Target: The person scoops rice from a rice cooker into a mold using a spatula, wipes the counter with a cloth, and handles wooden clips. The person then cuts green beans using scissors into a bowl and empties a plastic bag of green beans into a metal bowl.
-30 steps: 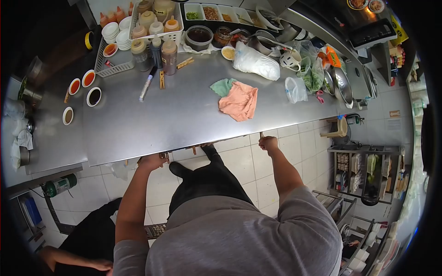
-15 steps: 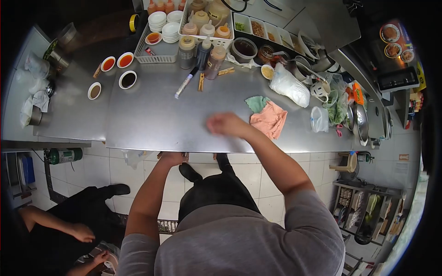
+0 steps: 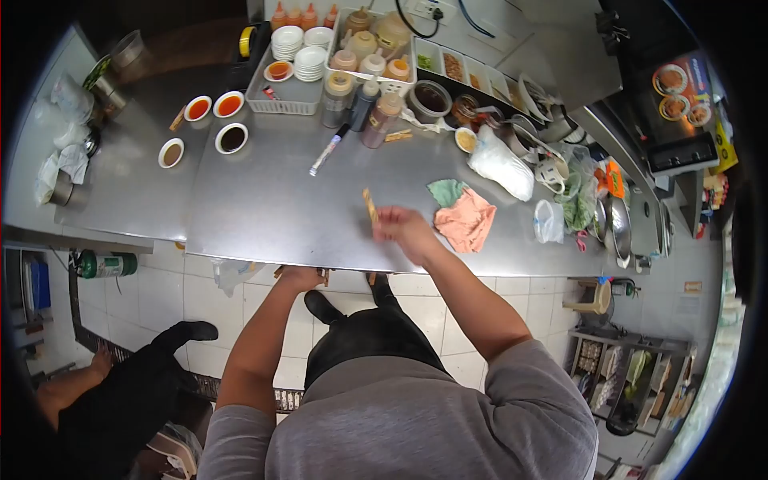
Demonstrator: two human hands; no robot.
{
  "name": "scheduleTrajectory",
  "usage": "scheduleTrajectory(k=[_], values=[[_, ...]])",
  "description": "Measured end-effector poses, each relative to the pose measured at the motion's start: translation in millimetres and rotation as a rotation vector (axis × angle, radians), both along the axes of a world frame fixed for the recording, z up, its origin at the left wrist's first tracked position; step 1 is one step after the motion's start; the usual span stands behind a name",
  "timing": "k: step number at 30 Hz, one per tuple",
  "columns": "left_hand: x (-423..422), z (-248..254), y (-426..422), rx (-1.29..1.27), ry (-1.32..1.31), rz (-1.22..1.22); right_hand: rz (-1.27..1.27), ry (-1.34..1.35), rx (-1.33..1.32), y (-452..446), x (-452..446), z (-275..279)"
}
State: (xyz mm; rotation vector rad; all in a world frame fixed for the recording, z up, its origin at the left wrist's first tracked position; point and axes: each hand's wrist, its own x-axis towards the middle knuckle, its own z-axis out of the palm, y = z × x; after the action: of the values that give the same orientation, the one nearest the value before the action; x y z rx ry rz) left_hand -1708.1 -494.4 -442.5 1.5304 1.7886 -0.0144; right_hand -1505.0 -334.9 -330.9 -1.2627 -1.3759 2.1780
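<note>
My right hand is over the front middle of the steel table, its fingers closed on a wooden clothespin that points up and away from me. Right of that hand, a pink cloth lies crumpled with a green cloth at its corner. At the table's front edge is my left hand, whose fingers are mostly hidden beneath the edge. Small wooden pieces show beside it, and I cannot make out whether it grips them. A marker pen and another clothespin lie farther back.
Sauce bowls stand at the left. Behind are squeeze bottles, a basket of small dishes and topping trays. A white bag and metal bowls sit right. Another person's leg is at lower left.
My right hand now holds the clothespin that lay by the marker pen. My left hand stays at the table edge. The other person's arm has shifted, and the view has tilted slightly.
</note>
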Motion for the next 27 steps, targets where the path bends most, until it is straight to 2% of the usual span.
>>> scheduleTrajectory(k=[2, 3, 5, 9, 12, 17, 19, 21, 23, 24, 25, 26, 27], values=[[0, -2, 0, 0.048, -0.005, -0.022, 0.179, -0.009, -0.148, -36, 36, 21], [0, -6, -2, 0.089, -0.004, -0.026, 0.295, -0.066, -0.179, -54, 57, 7], [5, -17, -1, 0.12, -0.042, -0.048, 0.437, -0.315, -0.331, -82, 94, -1], [-3, -10, 0, 0.034, -0.08, 0.009, 0.349, -0.535, -0.271, -114, 131, -52], [-3, -1, 2, -0.054, -0.174, 0.082, 0.28, -0.434, -0.241, -131, 101, -83], [-3, -3, 1, -0.131, -0.192, 0.106, 0.344, -0.397, -0.105, -138, 18, -120], [-6, -14, -1, -0.173, -0.218, 0.126, 0.165, -0.361, -0.137, -136, -1, -137], [-8, -19, 0, -0.187, -0.42, 0.19, 0.166, -0.352, -0.151, -139, -7, -140], [-8, -8, -3, -0.155, -0.323, 0.179, 0.354, -0.459, -0.24, -146, -7, -133], [-7, -14, -8, 0.103, -0.093, 0.07, 0.431, -0.479, -0.227, -152, -7, -126], [-4, 6, -9, 0.358, 0.139, -0.042, 0.433, -0.479, -0.223, -155, -11, -124], [-2, 27, -10, 0.199, 0.139, 0.02, 0.417, -0.469, -0.215, -157, -16, -123], [-6, 7, -10, 0.201, 0.137, 0.023, 0.401, -0.46, -0.209, -159, -22, -123]])
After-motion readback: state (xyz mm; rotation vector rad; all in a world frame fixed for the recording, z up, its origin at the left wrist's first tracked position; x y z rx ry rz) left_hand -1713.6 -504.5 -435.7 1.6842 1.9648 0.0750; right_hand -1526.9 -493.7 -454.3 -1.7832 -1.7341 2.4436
